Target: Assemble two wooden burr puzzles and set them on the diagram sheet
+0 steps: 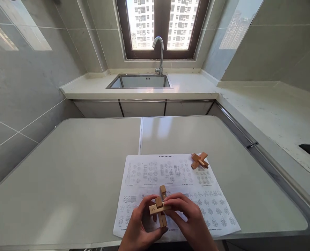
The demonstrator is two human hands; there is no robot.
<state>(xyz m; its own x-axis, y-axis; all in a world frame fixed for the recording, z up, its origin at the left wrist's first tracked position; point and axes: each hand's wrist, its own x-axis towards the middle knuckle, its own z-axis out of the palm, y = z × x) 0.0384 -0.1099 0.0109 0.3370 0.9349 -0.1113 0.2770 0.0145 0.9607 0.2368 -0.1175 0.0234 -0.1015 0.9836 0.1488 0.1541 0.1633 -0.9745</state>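
Both of my hands hold a small wooden burr puzzle (160,208) of crossed light-wood bars, just above a printed instruction sheet (170,174). My left hand (138,226) grips it from the left and below. My right hand (189,219) pinches its right side with thumb and fingers. A second wooden puzzle (199,160), assembled into a cross shape, lies on the sheet's far right corner, apart from both hands.
The sheet lies on a pale table (79,174) made of two joined tops. Beyond it run a counter with a steel sink (140,82), a tap (159,52) and a window. A second counter (275,115) runs along the right.
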